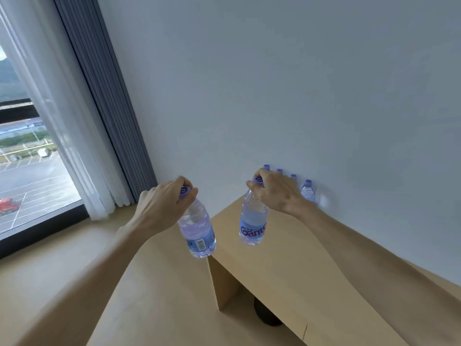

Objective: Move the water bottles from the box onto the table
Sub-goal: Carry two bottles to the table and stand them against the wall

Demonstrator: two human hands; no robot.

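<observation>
Gripped by caps only: left hand [163, 203] pinching one water bottle [198, 231] beyond the table [282, 258] edge, right hand [277, 193] another bottle [252, 221] above it. Risked slipping, or knocking the wall row [308, 189].

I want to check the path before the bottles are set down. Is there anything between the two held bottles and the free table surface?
Nothing visible blocks them. The right hand holds its bottle over bare table; the left hand's bottle hangs just off the edge. The row of bottles stands farther back by the wall.
</observation>
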